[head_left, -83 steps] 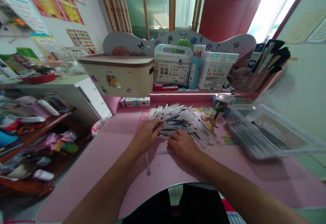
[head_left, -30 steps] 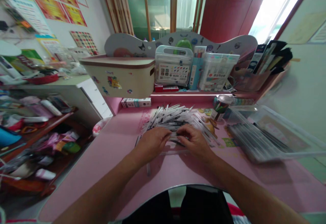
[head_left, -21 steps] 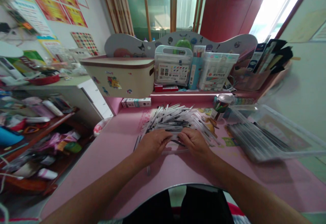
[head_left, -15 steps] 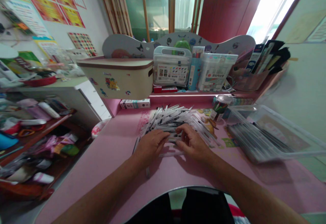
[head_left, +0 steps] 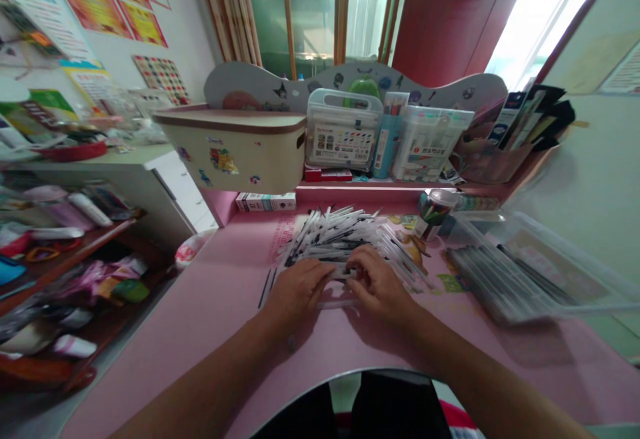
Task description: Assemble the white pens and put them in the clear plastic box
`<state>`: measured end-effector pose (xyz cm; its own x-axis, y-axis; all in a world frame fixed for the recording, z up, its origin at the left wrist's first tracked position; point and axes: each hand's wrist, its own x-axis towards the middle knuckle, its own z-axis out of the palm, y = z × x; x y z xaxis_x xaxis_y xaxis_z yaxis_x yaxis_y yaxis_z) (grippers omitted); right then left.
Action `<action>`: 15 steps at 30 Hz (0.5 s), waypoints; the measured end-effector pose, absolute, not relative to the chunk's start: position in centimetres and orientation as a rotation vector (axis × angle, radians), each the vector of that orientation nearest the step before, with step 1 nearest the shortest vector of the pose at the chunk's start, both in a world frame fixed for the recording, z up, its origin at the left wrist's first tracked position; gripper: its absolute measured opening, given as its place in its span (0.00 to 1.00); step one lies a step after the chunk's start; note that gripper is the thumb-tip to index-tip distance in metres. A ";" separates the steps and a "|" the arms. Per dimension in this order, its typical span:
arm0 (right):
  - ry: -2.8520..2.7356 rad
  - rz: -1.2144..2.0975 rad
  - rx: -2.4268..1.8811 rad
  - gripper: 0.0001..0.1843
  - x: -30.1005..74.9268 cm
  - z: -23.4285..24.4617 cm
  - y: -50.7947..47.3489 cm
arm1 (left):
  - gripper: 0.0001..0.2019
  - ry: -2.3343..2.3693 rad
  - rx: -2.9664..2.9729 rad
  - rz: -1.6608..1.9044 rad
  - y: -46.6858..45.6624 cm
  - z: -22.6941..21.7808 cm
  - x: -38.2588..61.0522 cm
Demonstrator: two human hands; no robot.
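Note:
A heap of slim clear and white pens or pen parts with dark tips (head_left: 340, 226) lies on the pink desk. At its near edge my left hand (head_left: 297, 289) is closed, thumb and fingers pinched together at one end of a thin pale pen (head_left: 341, 271). Facing it, my right hand (head_left: 379, 286) has curled fingers pinching around the other end. The fingers partly hide this pen, and its details are too small to make out. Another clear tube (head_left: 336, 304) lies on the desk just below both hands.
To the right stands a clear plastic box (head_left: 600, 302) holding rows of pens (head_left: 505, 282). Behind the heap are a jar (head_left: 437, 211) and a flat carton (head_left: 266, 201). A shelf above carries a lidded cream bin (head_left: 235, 159) and marker cases (head_left: 344, 136).
My hands stay pinched in nearly the same place, with small finger shifts as the right fingers draw in a little. The camera view has moved slightly.

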<state>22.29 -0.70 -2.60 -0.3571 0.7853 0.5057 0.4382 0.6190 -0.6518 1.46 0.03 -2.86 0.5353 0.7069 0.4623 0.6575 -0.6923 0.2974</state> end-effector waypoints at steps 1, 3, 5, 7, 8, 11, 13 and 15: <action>-2.003 0.507 -0.952 0.07 22.3 -2.7 -0.7 | 0.12 1.188 2.679 0.860 0.0 -2.9 1.4; -2.015 0.480 -0.948 0.04 22.3 -2.9 -0.5 | 0.11 1.192 2.673 0.843 -0.1 -2.8 1.4; -2.029 0.465 -0.969 0.07 22.3 -3.0 -0.2 | 0.11 1.194 2.658 0.830 -0.3 -2.7 1.5; -2.032 0.462 -0.994 0.10 22.3 -3.1 -0.2 | 0.11 1.197 2.639 0.825 -0.5 -2.6 1.6; -2.026 0.467 -0.998 0.09 22.3 -3.0 -0.3 | 0.11 1.195 2.635 0.823 -0.5 -2.5 1.6; -2.007 0.505 -0.987 0.03 22.3 -2.7 -0.7 | 0.11 1.189 2.650 0.824 -0.4 -2.5 1.6; -2.014 0.523 -0.966 0.06 22.3 -2.5 -0.9 | 0.12 1.188 2.663 0.832 -0.3 -2.7 1.5; -2.025 0.525 -0.954 0.06 22.3 -2.5 -0.9 | 0.12 1.198 2.660 0.845 -0.2 -2.8 1.4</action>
